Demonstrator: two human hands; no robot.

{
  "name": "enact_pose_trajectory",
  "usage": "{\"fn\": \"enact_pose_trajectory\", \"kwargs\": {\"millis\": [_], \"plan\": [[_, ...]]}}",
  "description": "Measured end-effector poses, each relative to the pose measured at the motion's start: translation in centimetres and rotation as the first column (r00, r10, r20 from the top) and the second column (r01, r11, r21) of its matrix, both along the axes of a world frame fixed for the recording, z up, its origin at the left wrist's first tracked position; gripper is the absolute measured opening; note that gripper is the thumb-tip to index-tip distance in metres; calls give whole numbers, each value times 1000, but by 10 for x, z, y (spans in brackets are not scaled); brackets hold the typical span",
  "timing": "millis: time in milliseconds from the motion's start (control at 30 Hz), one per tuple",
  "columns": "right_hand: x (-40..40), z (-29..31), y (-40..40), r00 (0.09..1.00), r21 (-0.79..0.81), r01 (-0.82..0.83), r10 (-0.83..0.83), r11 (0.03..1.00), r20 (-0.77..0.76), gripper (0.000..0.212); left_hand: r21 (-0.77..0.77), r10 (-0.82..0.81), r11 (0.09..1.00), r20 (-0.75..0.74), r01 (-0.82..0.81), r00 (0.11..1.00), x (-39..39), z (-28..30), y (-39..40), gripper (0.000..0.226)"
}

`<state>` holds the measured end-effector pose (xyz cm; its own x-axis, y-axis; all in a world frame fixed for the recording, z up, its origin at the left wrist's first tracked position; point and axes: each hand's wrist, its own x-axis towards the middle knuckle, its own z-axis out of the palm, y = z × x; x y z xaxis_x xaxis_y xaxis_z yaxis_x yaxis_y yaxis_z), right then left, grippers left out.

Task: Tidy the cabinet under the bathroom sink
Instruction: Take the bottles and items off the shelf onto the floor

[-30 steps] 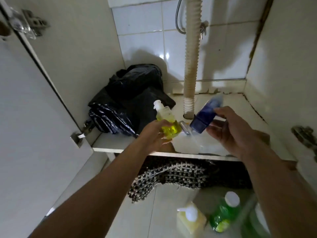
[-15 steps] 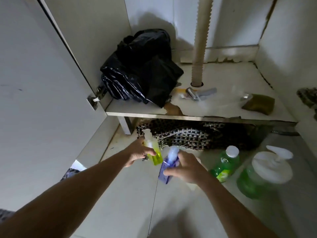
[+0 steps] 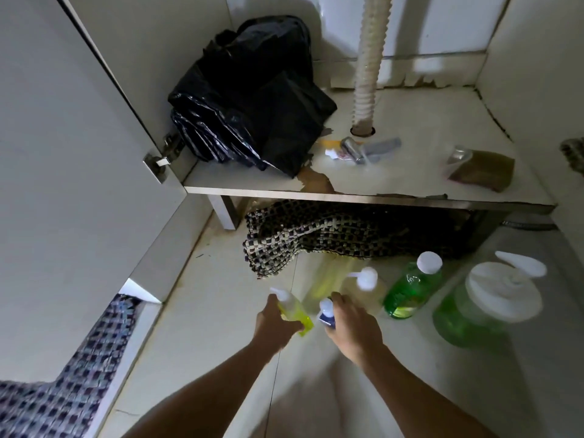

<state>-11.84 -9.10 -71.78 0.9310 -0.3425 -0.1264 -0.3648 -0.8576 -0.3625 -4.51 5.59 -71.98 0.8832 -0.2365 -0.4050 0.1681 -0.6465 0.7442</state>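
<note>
My left hand [image 3: 274, 324] grips a small yellow pump bottle [image 3: 294, 311], my right hand [image 3: 354, 324] a small blue bottle [image 3: 327, 314], both low over the tiled floor [image 3: 202, 311] beside the green bottles [image 3: 410, 289], presumably to clear the cabinet shelf [image 3: 410, 172] for sorting.

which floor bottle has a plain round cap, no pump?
The slim green bottle, standing between the pale pump bottle and the big green pump jug.
</note>
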Motion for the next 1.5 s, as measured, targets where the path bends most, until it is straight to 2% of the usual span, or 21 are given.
{"fn": "enact_pose_trajectory", "kwargs": {"millis": [333, 467, 533, 567, 600, 667, 700, 733, 767, 833, 900, 967, 1000, 1067, 1100, 1167, 1233, 1300, 1400, 1500], "plan": [[15, 2, -27, 982, 113, 184, -179, 976, -55, 43, -18, -65, 998, 127, 68, 990, -14, -9, -31, 55], [17, 22, -28, 965, 173, 229, -200, 958, -170, 44, 41, -99, 994, 53, 97, 994, -8, -10, -33, 62], [17, 41, -32, 963, 142, 182, -147, 973, -225, 22, 174, -210, 962, -37, 213, 977, 2, -2, -29, 73], [17, 53, -35, 965, 125, 150, -117, 981, -236, 14, 297, -303, 900, -103, 320, 948, 10, 4, -26, 80], [18, 69, -37, 961, 108, 121, -89, 987, -262, 13, 451, -398, 780, -177, 434, 900, 18, 13, -24, 82], [25, 101, -43, 958, 101, 74, -43, 992, -284, 11, 676, -523, 468, -308, 570, 795, 35, 41, -26, 68], [30, 120, -47, 963, 121, 45, -11, 992, -271, 3, 729, -563, 358, -330, 583, 758, 44, 55, -31, 58], [38, 135, -53, 967, 146, 26, 12, 989, -254, 10, 754, -595, 303, -328, 583, 734, 54, 72, -38, 50], [44, 154, -59, 977, 151, 0, 32, 988, -210, 14, 767, -626, 296, -295, 570, 722, 66, 91, -48, 43], [56, 187, -80, 993, 134, -22, 37, 991, -114, 4, 736, -624, 445, -154, 510, 766, 92, 129, -70, 32], [62, 219, -112, 1000, 131, 21, -20, 991, -8, 10, 663, -614, 607, 42, 438, 788, 113, 166, -96, 27], [60, 245, -153, 988, 128, 112, -125, 985, 92, 7, 592, -643, 703, 289, 395, 709, 127, 190, -126, 28], [56, 254, -176, 972, 119, 171, -187, 978, 145, 8, 510, -618, 765, 408, 394, 672, 130, 198, -140, 30], [48, 261, -219, 938, 63, 266, -273, 962, 215, 11, 304, -524, 851, 545, 428, 655, 127, 204, -165, 36], [43, 257, -237, 926, 32, 313, -312, 949, 211, 12, 255, -506, 857, 581, 448, 637, 123, 204, -176, 39], [37, 234, -267, 907, 7, 399, -396, 917, 144, 15, 265, -533, 838, 587, 477, 610, 116, 196, -194, 45], [34, 199, -286, 891, -33, 450, -447, 892, 80, 18, 319, -574, 815, 559, 484, 599, 108, 183, -207, 50], [35, 169, -294, 879, -70, 476, -474, 877, 44, 21, 405, -619, 785, 560, 469, 551, 103, 175, -213, 50], [43, 154, -296, 862, -127, 505, -494, 853, 112, 26, 432, -608, 794, 564, 428, 559, 95, 173, -216, 55], [57, 150, -305, 839, -59, 523, -502, 850, 209, 31, 500, -650, 757, 517, 421, 557, 83, 172, -215, 62]]}}
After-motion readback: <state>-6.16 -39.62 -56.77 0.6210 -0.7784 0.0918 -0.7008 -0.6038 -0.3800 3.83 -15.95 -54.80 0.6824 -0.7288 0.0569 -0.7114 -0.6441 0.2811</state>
